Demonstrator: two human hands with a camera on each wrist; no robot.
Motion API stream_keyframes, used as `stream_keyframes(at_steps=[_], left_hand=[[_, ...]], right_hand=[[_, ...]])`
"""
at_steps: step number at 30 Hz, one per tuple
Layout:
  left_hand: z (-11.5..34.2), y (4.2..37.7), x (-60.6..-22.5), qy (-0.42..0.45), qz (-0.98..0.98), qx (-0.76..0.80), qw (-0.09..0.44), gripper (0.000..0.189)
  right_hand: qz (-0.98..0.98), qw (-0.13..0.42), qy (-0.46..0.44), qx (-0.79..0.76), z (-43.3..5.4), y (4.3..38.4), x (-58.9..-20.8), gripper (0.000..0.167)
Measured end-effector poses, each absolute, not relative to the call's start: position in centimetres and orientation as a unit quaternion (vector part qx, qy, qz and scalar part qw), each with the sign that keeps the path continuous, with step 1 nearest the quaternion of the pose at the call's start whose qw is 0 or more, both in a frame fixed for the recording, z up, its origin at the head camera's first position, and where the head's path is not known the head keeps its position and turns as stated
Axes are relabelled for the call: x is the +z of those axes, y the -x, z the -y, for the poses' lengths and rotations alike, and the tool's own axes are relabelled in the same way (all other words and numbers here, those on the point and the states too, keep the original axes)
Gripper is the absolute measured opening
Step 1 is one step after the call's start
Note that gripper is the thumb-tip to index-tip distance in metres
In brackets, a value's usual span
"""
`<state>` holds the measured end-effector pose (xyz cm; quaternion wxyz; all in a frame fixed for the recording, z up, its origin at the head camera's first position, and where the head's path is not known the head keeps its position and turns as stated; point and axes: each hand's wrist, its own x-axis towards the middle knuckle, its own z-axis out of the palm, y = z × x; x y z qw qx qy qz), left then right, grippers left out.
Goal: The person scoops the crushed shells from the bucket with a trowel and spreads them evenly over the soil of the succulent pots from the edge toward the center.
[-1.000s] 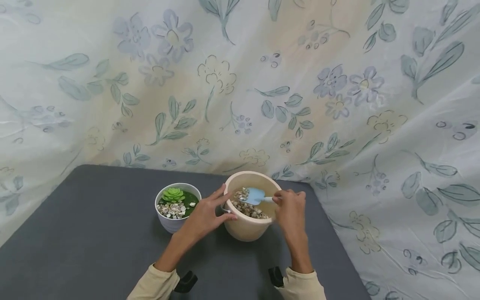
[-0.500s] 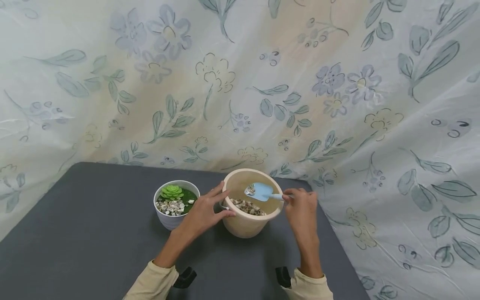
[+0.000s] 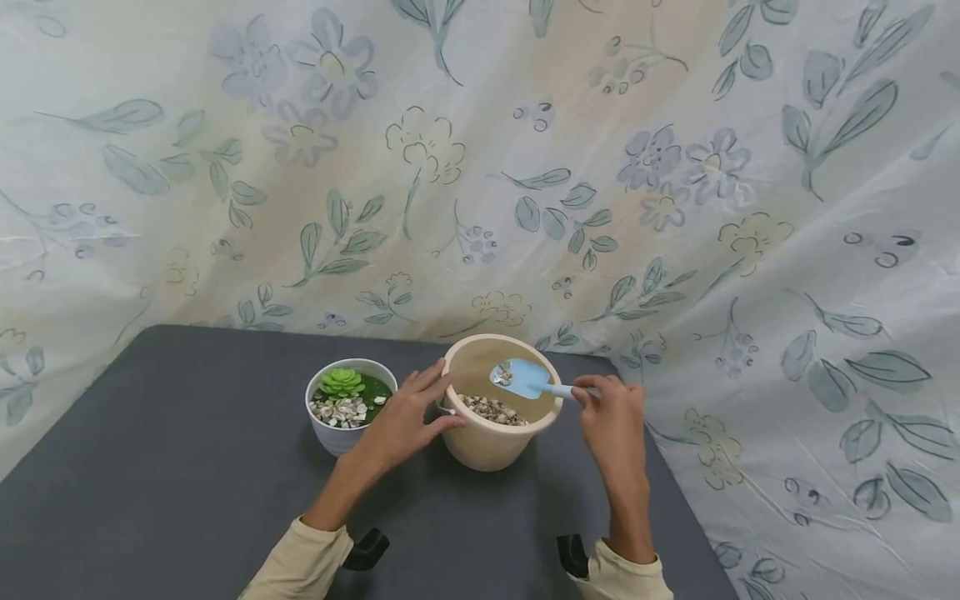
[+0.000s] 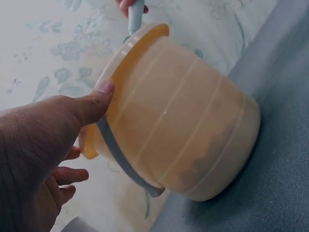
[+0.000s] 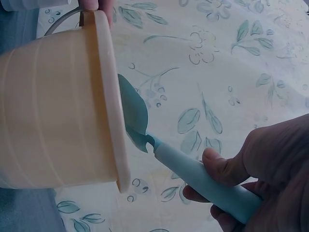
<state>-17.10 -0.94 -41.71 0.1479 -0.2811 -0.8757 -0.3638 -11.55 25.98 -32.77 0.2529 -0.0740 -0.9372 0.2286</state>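
A cream bucket (image 3: 487, 450) stands on the dark table, holding small mixed pebbles (image 3: 491, 410). My left hand (image 3: 405, 417) grips its left rim between thumb and fingers, beside the grey bail handle (image 4: 128, 166). My right hand (image 3: 613, 421) holds a light blue toy trowel (image 3: 528, 379) by its handle, thumb on top in the right wrist view. The trowel's blade is over the bucket's mouth, above the pebbles, with a few pebbles near its tip. Left of the bucket, a white pot (image 3: 337, 435) holds a green succulent (image 3: 342, 382), pale pebbles and green moss.
The dark grey table (image 3: 187, 467) reaches back to a floral cloth (image 3: 420, 208) hanging behind and at the right. My left forearm passes close in front of the white pot. A black strap piece shows at each wrist.
My right hand has drawn the trowel rightward and up off the pebbles, with fewer pebbles on its blade now. The left hand stays at the bucket rim.
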Motion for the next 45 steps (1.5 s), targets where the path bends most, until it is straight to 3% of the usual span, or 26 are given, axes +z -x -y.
stream_keyframes(at_steps=[14,45], left_hand=[[4.7,16.5,-41.1,0.246,0.877,-0.35,0.217,0.073],[12.5,14.8,-42.0,0.176,0.92,-0.304,0.175,0.089]], right_hand=[[0.935,0.247,0.063,0.245,-24.8,11.5,-31.6,0.02],[0.923,0.219,-0.1,0.301,-18.3,13.5,-32.7,0.015]])
